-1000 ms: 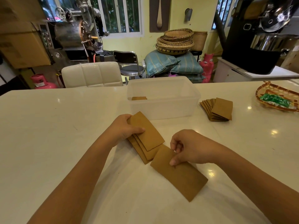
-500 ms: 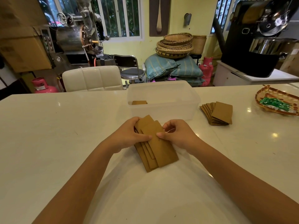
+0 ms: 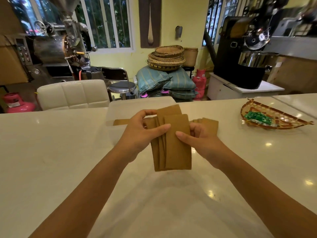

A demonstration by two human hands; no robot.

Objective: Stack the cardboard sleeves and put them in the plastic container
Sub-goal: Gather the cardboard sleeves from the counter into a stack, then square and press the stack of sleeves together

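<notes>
Both hands hold a fanned bunch of brown cardboard sleeves [image 3: 173, 148] upright above the white table. My left hand [image 3: 142, 133] grips its left side with the thumb across the front. My right hand [image 3: 199, 136] grips its right side. Behind the bunch stands the translucent plastic container [image 3: 123, 107], with one sleeve [image 3: 120, 122] visible through its wall. Another pile of sleeves [image 3: 210, 125] lies on the table behind my right hand, partly hidden.
A woven tray [image 3: 274, 115] with green packets sits at the right of the white table [image 3: 51, 152]. A white chair [image 3: 73, 95] stands behind the table's far edge. Machines, baskets and sacks fill the room beyond.
My right hand brought a loose sleeve onto the bunch under my left hand. Both hands then lifted the bunch off the table and turned it upright in front of the container.
</notes>
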